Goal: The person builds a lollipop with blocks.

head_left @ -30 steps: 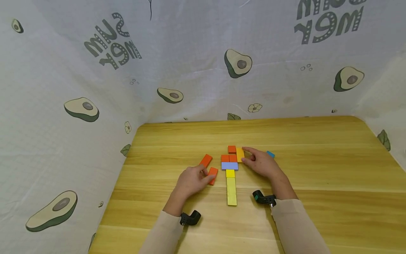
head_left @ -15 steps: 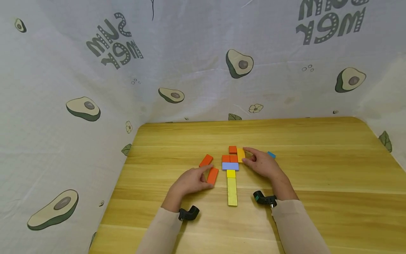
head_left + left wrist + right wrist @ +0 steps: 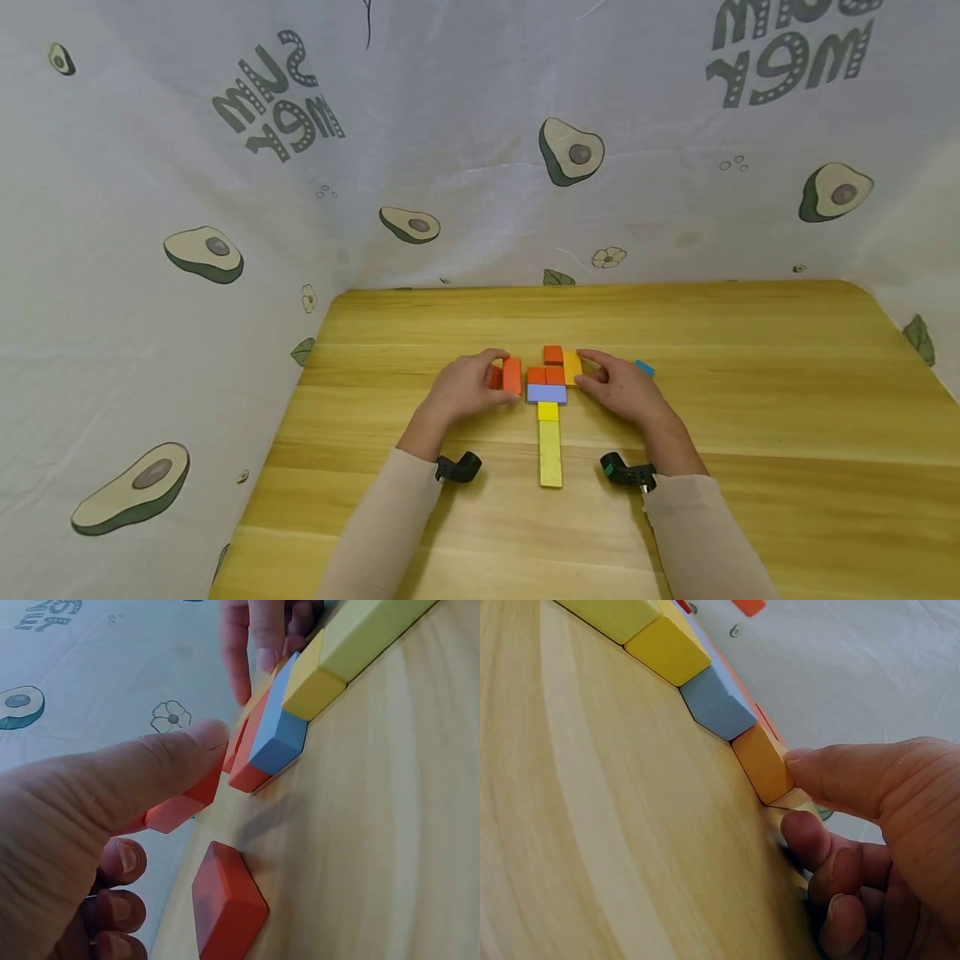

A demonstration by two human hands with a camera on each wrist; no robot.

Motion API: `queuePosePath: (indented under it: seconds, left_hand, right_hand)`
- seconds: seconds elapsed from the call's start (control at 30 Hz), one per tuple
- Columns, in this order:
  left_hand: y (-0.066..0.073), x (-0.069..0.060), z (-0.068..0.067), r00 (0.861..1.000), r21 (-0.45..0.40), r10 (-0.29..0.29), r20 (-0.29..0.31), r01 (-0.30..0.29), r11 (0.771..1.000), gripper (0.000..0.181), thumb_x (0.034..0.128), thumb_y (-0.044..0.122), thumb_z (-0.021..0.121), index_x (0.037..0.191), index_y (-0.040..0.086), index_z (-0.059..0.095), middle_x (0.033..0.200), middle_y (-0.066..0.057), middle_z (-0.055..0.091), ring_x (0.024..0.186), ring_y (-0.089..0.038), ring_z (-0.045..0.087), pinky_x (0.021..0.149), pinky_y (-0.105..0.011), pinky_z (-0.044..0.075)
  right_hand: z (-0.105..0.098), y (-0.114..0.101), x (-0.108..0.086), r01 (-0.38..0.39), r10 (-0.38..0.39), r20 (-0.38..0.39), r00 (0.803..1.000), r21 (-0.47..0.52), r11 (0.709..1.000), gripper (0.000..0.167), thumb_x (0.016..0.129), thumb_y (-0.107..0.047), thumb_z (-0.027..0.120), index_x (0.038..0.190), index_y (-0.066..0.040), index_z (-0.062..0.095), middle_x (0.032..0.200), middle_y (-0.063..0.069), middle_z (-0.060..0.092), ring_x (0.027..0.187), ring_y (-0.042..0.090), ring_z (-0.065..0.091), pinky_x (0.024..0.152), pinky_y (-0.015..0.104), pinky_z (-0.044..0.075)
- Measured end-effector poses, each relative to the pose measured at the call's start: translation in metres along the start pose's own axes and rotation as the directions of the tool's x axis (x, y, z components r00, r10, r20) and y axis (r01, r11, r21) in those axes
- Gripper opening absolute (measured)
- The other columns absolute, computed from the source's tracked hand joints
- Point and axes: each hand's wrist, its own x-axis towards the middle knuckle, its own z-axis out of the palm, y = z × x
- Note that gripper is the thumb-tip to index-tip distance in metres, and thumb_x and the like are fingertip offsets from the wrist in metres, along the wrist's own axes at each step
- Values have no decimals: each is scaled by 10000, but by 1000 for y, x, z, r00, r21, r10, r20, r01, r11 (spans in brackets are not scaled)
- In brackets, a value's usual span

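Observation:
My left hand point(image 3: 467, 387) pinches a red rectangular block point(image 3: 512, 377) between thumb and fingers, lifted off the table in the left wrist view. Below it on the table lies a second red block point(image 3: 229, 907), partly hidden by that hand in the head view. My right hand point(image 3: 626, 387) pinches an orange-yellow block point(image 3: 765, 765), which lies on the table at the right of a row of flat blocks. That row has a small red block point(image 3: 552, 355), two red squares point(image 3: 537, 375) side by side, a periwinkle block point(image 3: 547, 394), a yellow square point(image 3: 548, 412) and a long pale yellow block point(image 3: 551, 454).
A blue block point(image 3: 645, 367) lies behind my right hand, partly covered by it. The wooden table point(image 3: 787, 392) meets a white printed cloth point(image 3: 480, 150) at its back and sides. A black wrist camera point(image 3: 459, 467) sits on each forearm.
My left hand reached around the nearer red block, gripped it, and carried it up and away toward the back of the table. My right hand stays at the orange-yellow block.

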Motion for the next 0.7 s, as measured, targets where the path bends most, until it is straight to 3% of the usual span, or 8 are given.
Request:
queuePosePath:
  seconds: [0.1,0.2,0.47,0.7]
  left_hand:
    - [-1,13,-1,1000,20,1,8,-1,1000,744,821,530,823,1434,181,584,1005,3,685,889,-159,553,786,-312,500]
    - [-2,22,0,1000,34,1,11,-1,999,747,814,536,826,1426,175,596,1224,-21,653,1056,-199,502,910,-347,494]
    - [-7,28,4,999,17,-32,16,32,999,780,809,572,813,1453,198,581,1301,-53,574,1072,-215,416,865,-341,434]
    - [-16,25,11,1000,-58,-15,27,17,998,630,966,521,655,1508,228,524,1375,-59,574,1142,-243,448,981,-421,462]
  right_hand:
    - [0,1,-1,3,-3,-3,1000,-1,1000,580,1010,-356,640,1517,-118,490,785,37,532,635,182,443,607,312,357]
    - [1,1,0,-4,4,-2,1000,0,1000,579,1011,-371,637,1518,-132,492,796,36,539,640,179,449,609,307,363]
    - [0,-1,-1,-11,11,7,1000,1,1000,568,1012,-361,637,1512,-132,496,802,38,546,642,183,456,603,305,364]
    - [-2,-1,-1,-11,11,4,1000,-5,1000,570,1013,-364,635,1516,-135,493,802,36,539,644,182,452,602,307,358]
